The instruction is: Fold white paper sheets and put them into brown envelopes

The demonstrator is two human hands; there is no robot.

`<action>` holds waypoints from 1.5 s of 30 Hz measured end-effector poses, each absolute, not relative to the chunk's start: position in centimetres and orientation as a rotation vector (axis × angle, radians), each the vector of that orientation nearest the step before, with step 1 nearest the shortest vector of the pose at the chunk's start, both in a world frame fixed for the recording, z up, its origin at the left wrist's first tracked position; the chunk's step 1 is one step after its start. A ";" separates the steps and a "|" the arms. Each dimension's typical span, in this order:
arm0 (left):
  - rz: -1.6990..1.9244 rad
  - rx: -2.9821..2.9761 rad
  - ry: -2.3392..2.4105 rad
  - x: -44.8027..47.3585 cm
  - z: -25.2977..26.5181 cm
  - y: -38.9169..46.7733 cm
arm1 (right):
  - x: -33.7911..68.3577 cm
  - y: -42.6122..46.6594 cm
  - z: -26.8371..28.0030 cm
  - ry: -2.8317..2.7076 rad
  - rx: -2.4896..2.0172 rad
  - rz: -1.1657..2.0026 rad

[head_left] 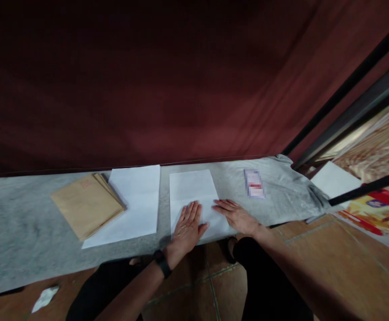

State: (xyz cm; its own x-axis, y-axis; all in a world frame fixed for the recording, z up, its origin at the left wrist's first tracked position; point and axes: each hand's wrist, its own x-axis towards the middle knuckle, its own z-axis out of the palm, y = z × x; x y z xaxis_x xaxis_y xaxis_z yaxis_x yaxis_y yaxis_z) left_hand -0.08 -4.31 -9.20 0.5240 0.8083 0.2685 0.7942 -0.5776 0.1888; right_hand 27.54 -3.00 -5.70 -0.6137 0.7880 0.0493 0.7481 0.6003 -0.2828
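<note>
A white sheet of paper [192,185] with faint creases lies on the grey cloth in front of me. My left hand [188,225] rests flat on its lower half, fingers stretched out and thumb apart. At the sheet's right edge my right hand [236,216] lies flat with its fingers extended, palm down. To the left is a second white paper [141,196]. A stack of brown envelopes [85,203] partly covers that paper's left side. Right of my hands sits a small blurred packet [254,183] with a red band.
A grey cloth [23,223] covers the narrow bench. Behind it hangs a dark red curtain [181,111]. Black metal bars [348,87] and a red and yellow box [378,216] stand at the right. A crumpled white tissue [45,298] is on the tiled floor [315,258].
</note>
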 end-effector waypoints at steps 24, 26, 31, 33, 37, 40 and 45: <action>0.557 2.425 1.815 -3.9 -10.6 0.8 | 21.3 -0.8 -9.7 -2.154 -1.775 -0.026; 0.594 2.392 1.854 -4.5 -10.6 0.9 | 22.5 -0.8 -10.0 -2.155 -1.765 -0.049; 0.558 2.363 1.889 -2.7 -9.1 2.2 | 21.1 1.3 -9.2 -2.047 -1.778 0.015; 0.449 2.396 1.810 -0.8 -8.2 3.6 | 18.9 3.1 -8.5 -2.061 -1.706 0.112; 0.381 2.417 1.671 2.2 -7.7 6.8 | 15.0 7.0 -7.6 -2.163 -1.586 0.251; 0.361 2.398 1.700 2.2 -8.6 8.4 | 14.2 9.0 -8.0 -2.211 -1.604 0.262; 0.366 2.419 1.760 0.6 -9.6 9.7 | 15.5 10.7 -9.2 -2.309 -1.623 0.142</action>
